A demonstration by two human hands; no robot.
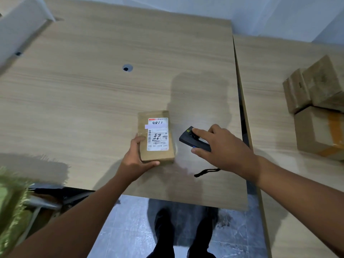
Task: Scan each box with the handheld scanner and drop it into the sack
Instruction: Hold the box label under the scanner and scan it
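Half scanner (186, 139) under R grip (223, 147); L grip (133, 162) holds box (158, 154).

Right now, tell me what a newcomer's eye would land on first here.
The labelled box in the middle of the table, gripped at its near corner by the left hand, draws the eye first. Just right of it the right hand holds the black handheld scanner. More boxes sit piled at far right.

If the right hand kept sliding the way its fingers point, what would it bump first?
Probably the labelled box, near its far right corner. The right hand, already on the scanner, points up and left, and that box, gripped by the left hand, lies close in that line.
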